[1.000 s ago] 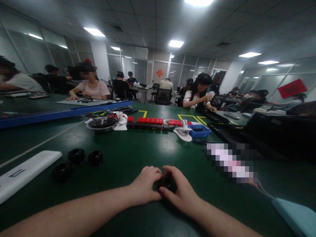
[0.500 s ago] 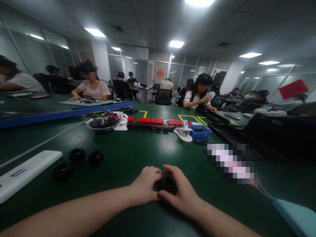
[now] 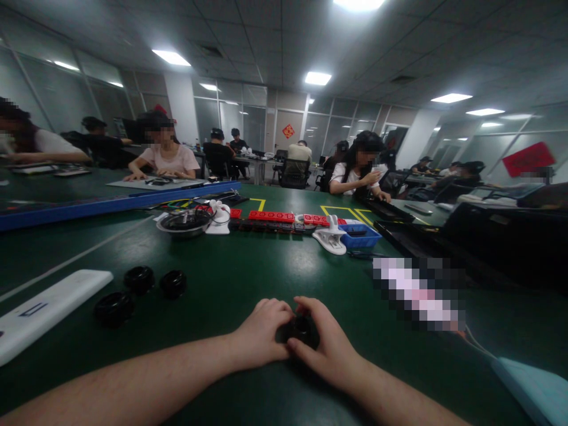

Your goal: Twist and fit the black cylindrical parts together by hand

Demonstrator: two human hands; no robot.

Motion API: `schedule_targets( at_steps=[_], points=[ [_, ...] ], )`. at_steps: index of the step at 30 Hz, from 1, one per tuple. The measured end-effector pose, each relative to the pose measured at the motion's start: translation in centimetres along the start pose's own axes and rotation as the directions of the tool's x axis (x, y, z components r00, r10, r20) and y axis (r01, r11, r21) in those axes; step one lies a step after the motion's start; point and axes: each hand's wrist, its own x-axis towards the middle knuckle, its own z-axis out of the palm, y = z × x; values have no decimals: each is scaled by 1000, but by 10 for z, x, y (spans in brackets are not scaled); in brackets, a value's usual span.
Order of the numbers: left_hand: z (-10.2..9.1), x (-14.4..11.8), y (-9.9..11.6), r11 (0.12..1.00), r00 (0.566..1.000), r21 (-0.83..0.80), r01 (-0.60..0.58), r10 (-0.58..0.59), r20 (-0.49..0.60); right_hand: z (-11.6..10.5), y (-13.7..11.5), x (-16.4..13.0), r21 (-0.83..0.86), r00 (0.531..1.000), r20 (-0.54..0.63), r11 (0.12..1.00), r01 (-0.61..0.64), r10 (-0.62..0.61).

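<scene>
On the green table in front of me, my left hand (image 3: 262, 332) and my right hand (image 3: 329, 343) close round a glossy black ring-shaped piece (image 3: 304, 330) from both sides. A dark hole shows in its top. The fingers of my left hand curl against its left side and partly cover it. My right thumb lies along the near side, with the other right fingers bent round the far side. To the left lie three similar black ring-shaped pieces: one at the back (image 3: 139, 279), one beside it (image 3: 173, 284) and one nearer me (image 3: 113, 308). What exactly they are, I cannot tell.
A white flat bar (image 3: 48, 310) lies at the left. Further back are a metal bowl (image 3: 184, 225), red-topped power strips (image 3: 271, 217), a white clip stand (image 3: 331, 239) and a blue tray (image 3: 361, 236). A light-blue object (image 3: 535, 387) is at right. Co-workers sit across the table.
My right thumb has shifted very slightly on the black piece. Both hands otherwise stay in place. At the far left, a co-worker's arm and head have moved.
</scene>
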Motion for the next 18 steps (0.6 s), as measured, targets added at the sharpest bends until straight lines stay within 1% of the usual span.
schedule_targets(
  at_steps=[3,6,9,11,15,18],
  points=[
    [-1,0,1,1000,1000,-5,0,0,-10,1,1,0,4,1000,-21,1000,-2,2],
    [0,0,1,1000,1000,-18,-6,6,-17,0,1,-2,17,998,-36,998,55,-54],
    [1,0,0,1000,1000,-11,-10,10,-20,-1,0,-3,18,996,-21,996,88,-88],
    [1,0,0,1000,1000,3,-7,7,-17,-1,0,-2,2,997,-8,997,72,-72],
    [-1,0,2,1000,1000,12,-2,2,-5,1,1,1,-11,1000,-19,1000,-13,13],
    [-2,0,4,1000,1000,6,11,-11,1,1,1,1,7,999,-33,1000,-13,13]
  ],
)
